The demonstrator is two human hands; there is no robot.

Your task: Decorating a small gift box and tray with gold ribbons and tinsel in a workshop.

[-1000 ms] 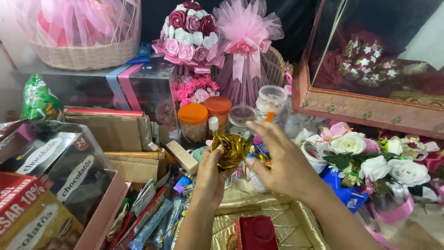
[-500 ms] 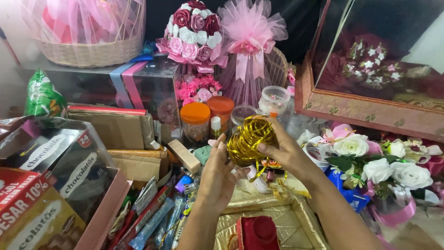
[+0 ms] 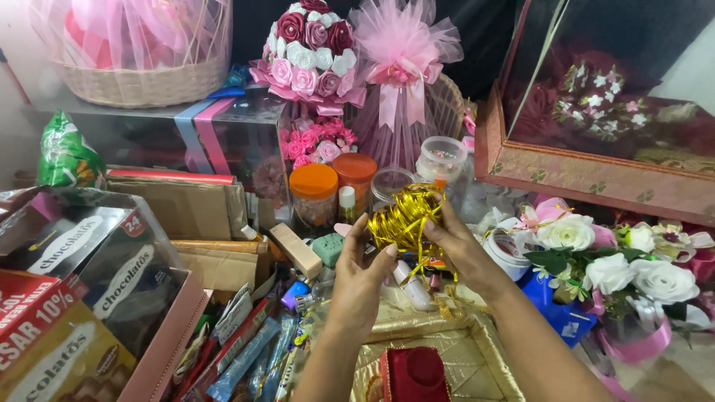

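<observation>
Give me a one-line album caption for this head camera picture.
Both hands, left and right, hold a coil of gold ribbon above a gold quilted tray, amid jars and fabric flowers.

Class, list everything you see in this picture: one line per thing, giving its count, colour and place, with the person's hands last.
Ribbon coil: one, gold, held between both hands.
Lidded jars: two, orange lids, behind the hands.
Clear containers: two, right of the jars.
Rose bouquet: one, pink, white and maroon, on a clear box at top centre.
Tulle bow: one, pink, right of the bouquet.
Wicker basket: one, tan, top left.
Chocolate boxes: several, brown and red, lower left.
White roses: a cluster, right.
Velvet box: one, red, on gold fabric, bottom centre.
Left hand: fingertips on the coil.
Right hand: grip on the coil.
</observation>
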